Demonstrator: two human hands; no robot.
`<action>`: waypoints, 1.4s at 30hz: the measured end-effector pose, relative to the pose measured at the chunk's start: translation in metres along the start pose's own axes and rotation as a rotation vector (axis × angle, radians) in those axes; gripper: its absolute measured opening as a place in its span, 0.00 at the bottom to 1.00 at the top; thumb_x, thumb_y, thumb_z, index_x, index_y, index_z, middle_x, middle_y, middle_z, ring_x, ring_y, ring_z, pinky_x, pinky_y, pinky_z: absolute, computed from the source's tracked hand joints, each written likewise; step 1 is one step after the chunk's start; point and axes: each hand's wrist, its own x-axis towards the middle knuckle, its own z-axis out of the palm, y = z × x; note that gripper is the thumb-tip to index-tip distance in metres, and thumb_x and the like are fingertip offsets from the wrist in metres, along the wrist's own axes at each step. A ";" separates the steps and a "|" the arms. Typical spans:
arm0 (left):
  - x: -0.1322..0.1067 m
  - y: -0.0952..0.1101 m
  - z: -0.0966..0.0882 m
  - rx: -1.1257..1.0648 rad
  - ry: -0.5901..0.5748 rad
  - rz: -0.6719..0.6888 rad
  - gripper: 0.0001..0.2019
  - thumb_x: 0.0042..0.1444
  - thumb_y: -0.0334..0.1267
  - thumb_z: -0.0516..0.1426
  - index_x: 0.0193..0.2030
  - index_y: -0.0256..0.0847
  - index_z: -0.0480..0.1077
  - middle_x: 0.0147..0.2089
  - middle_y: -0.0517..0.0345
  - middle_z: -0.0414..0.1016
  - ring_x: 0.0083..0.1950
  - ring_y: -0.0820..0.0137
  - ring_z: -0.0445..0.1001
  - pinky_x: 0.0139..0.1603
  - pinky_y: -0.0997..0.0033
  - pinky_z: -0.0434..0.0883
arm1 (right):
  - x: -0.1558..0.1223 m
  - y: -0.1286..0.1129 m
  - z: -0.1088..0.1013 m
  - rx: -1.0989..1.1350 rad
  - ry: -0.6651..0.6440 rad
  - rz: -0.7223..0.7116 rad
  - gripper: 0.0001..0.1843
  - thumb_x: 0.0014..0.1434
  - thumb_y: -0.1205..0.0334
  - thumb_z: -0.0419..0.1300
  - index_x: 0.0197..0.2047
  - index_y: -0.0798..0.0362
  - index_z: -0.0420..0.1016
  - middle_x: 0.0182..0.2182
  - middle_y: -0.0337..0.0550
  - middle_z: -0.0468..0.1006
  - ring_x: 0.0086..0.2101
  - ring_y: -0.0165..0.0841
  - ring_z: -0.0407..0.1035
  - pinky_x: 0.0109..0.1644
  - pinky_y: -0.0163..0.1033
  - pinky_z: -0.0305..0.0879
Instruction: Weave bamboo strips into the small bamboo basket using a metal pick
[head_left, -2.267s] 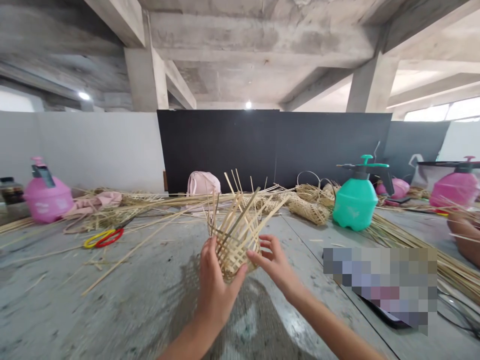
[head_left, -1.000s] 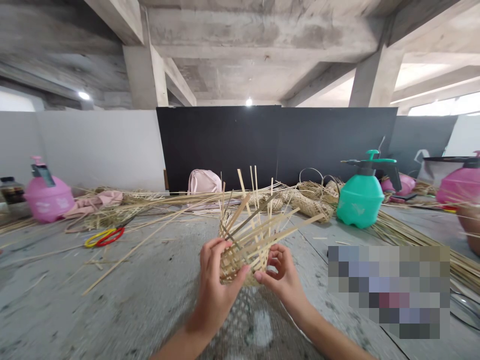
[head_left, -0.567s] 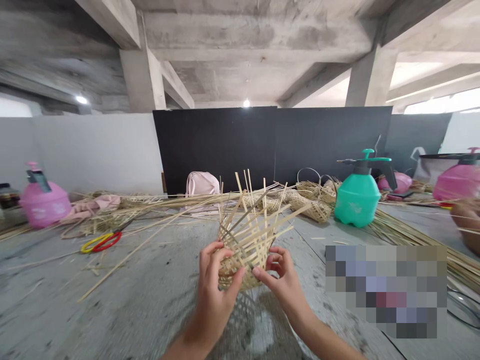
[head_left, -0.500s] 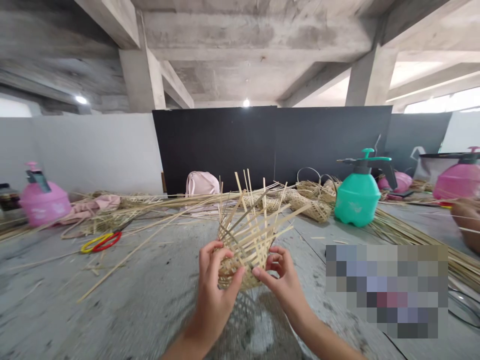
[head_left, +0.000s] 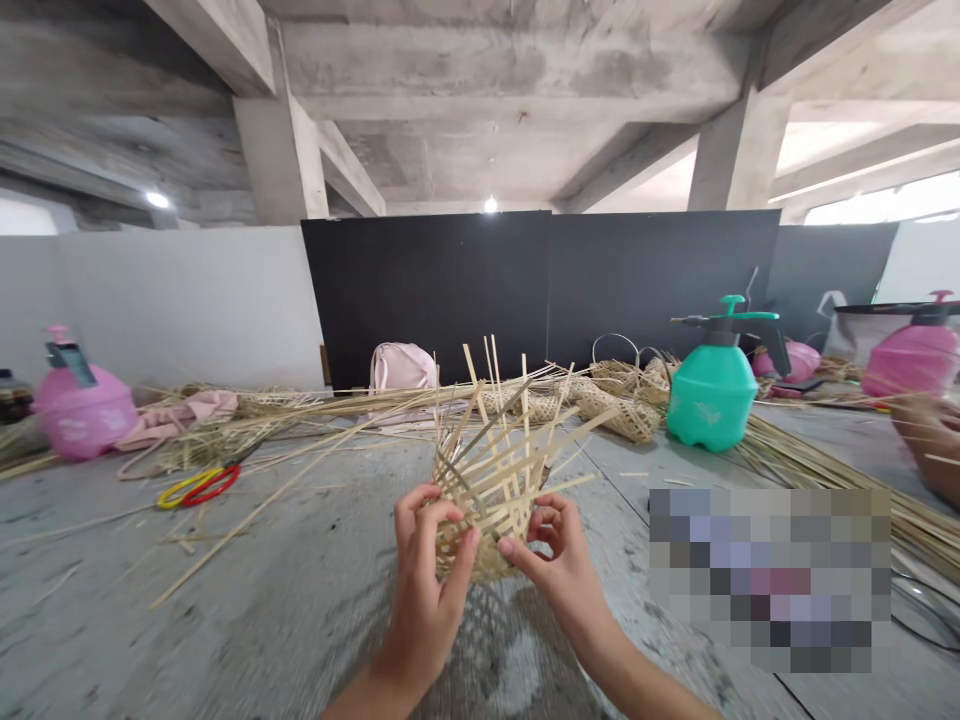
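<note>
A partly woven bamboo basket (head_left: 487, 565) is held just above the grey table, its loose strips fanning upward and to the right. My left hand (head_left: 431, 560) grips its left side, with the thumb on the near face and the fingers curled around the edge. On the right side, my right hand (head_left: 553, 550) pinches the weave, thumb at the front near the crossing strips. The fingertips behind the weave are partly hidden.
Scissors (head_left: 199, 487) with red and yellow handles lie at left. A green spray bottle (head_left: 712, 395) stands at right, beside woven baskets (head_left: 619, 412). Bamboo strips (head_left: 832, 475) run along the right, where another person's hand (head_left: 930, 440) shows. A pink spray bottle (head_left: 86, 405) stands far left.
My left thumb has moved slightly up and left, away from the right thumb. Both hands keep hold of the basket. The view has shifted slightly.
</note>
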 end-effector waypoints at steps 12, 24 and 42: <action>0.005 -0.010 0.002 0.049 -0.011 -0.134 0.32 0.43 0.45 0.61 0.55 0.40 0.56 0.54 0.44 0.58 0.56 0.53 0.60 0.53 0.49 0.64 | 0.008 -0.013 -0.012 -0.297 -0.150 -0.243 0.11 0.52 0.56 0.59 0.35 0.51 0.64 0.17 0.30 0.63 0.21 0.28 0.61 0.26 0.33 0.58; 0.000 -0.007 0.011 0.193 0.026 -0.077 0.39 0.38 0.38 0.62 0.58 0.37 0.50 0.52 0.42 0.57 0.56 0.52 0.60 0.53 0.48 0.64 | 0.012 -0.041 -0.014 0.082 -0.107 -0.102 0.13 0.50 0.54 0.62 0.33 0.52 0.66 0.21 0.37 0.75 0.13 0.22 0.57 0.15 0.30 0.53; -0.010 0.012 0.014 0.185 0.007 0.004 0.41 0.37 0.35 0.63 0.58 0.36 0.47 0.56 0.37 0.55 0.58 0.49 0.56 0.54 0.43 0.61 | 0.026 -0.072 -0.031 -0.024 -0.014 -0.079 0.11 0.44 0.57 0.64 0.23 0.53 0.67 0.18 0.40 0.75 0.13 0.24 0.60 0.15 0.33 0.57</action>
